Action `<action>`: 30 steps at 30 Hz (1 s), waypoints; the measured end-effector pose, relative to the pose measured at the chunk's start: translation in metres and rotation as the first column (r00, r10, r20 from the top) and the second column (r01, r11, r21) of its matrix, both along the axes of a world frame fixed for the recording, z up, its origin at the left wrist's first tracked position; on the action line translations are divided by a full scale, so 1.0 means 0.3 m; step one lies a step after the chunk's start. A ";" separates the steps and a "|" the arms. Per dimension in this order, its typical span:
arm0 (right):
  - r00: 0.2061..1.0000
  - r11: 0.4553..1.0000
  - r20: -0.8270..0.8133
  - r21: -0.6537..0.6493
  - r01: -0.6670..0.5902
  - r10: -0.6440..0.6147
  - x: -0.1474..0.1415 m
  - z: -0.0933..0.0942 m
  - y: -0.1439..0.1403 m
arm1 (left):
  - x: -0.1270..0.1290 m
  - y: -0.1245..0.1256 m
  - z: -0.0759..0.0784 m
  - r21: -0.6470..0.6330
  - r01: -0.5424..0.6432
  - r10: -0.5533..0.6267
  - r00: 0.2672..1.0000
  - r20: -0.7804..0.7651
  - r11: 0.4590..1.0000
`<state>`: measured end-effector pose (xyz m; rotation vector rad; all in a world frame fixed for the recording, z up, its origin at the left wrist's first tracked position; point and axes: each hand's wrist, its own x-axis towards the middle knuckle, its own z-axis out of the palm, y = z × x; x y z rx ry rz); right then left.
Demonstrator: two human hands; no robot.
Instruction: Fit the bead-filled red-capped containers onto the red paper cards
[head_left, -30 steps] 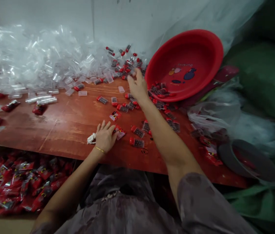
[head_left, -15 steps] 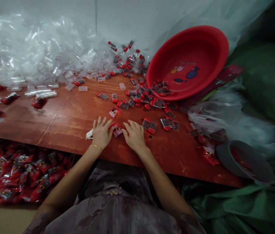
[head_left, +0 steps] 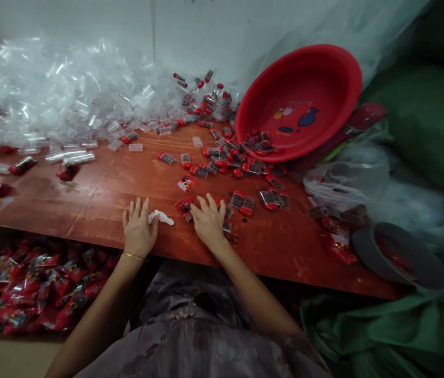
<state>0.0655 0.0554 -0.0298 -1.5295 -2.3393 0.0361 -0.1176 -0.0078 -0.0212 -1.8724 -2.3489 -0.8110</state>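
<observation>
My left hand (head_left: 138, 229), with a gold bangle on its wrist, lies on the tabletop with its fingers spread. By its thumb is a crumpled white scrap (head_left: 162, 217), tissue-like. My right hand (head_left: 208, 222) is also spread, palm down, its thumb side touching a red printed packet (head_left: 184, 208). What lies under its palm is hidden. Close to its outer side are small clear containers (head_left: 228, 212) with red ends and dark contents. A second flat red packet (head_left: 186, 182) lies just beyond the hands.
A tilted red basin (head_left: 348, 89) leans at the back right, with more red-ended containers (head_left: 237, 157) spilling before it. Clear plastic sleeves (head_left: 60, 89) are heaped at the back left. A box of filled red packets (head_left: 36, 289) stands below the left table edge. A grey bowl (head_left: 367, 252) sits right.
My left hand has moved left, away from the red packet, and the white scrap shows more fully. My right hand has shifted slightly left, and more small containers show beside it.
</observation>
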 end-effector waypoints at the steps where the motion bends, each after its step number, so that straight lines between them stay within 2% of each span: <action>1: 1.000 1.000 -0.023 0.013 0.014 -0.014 0.003 0.008 -0.001 | 0.014 0.000 0.014 0.027 0.007 -0.009 0.997 0.073 1.000; 3: 0.997 0.999 -0.067 0.032 0.035 -0.032 0.006 0.023 -0.007 | 0.051 0.012 0.035 0.021 0.047 -0.050 0.963 0.265 0.999; 4: 0.996 0.999 -0.084 0.036 0.038 -0.035 0.005 0.029 -0.010 | 0.073 0.026 0.039 0.009 0.082 -0.080 0.922 0.378 0.997; 7: 0.993 0.999 -0.115 0.029 0.024 -0.020 -0.002 0.036 -0.023 | 0.136 0.093 0.027 0.080 0.194 -0.196 0.706 0.681 0.978; 9: 0.987 0.999 -0.158 0.024 0.025 -0.021 -0.003 0.034 -0.027 | 0.161 0.143 0.008 0.117 0.185 -0.206 0.589 0.782 0.976; 11: 0.971 0.999 -0.234 0.012 0.053 -0.049 0.000 0.031 -0.023 | 0.170 0.182 -0.010 0.094 0.140 -0.156 0.550 0.821 0.986; 15: 0.911 0.991 -0.398 -0.111 0.068 -0.107 0.008 0.030 0.011 | 0.160 0.221 -0.032 0.071 0.110 -0.119 0.539 0.834 0.991; 17: 0.859 0.978 -0.495 -0.204 0.037 -0.135 0.008 0.028 0.040 | 0.152 0.233 -0.039 0.054 0.112 -0.107 0.548 0.830 0.992; 19: 0.798 0.961 -0.573 -0.275 0.027 -0.187 0.007 0.022 0.072 | 0.148 0.245 -0.042 0.017 0.110 -0.080 0.600 0.796 0.994; 22: 0.747 0.948 -0.611 -0.306 0.084 -0.263 0.010 0.009 0.118 | 0.151 0.266 -0.042 -0.051 0.121 -0.062 0.774 0.630 0.991; 25: 0.703 0.946 -0.653 -0.309 0.092 -0.282 0.019 -0.001 0.150 | 0.168 0.282 -0.041 -0.090 0.156 -0.115 0.929 0.351 0.984; 28: 0.673 0.947 -0.684 -0.309 0.082 -0.281 0.033 0.004 0.163 | 0.189 0.291 -0.045 -0.127 0.148 -0.133 0.983 0.125 0.981; 30: 0.679 0.953 -0.675 -0.271 0.135 -0.288 0.044 0.016 0.166 | 0.198 0.294 -0.046 -0.145 0.135 -0.128 0.990 0.056 0.980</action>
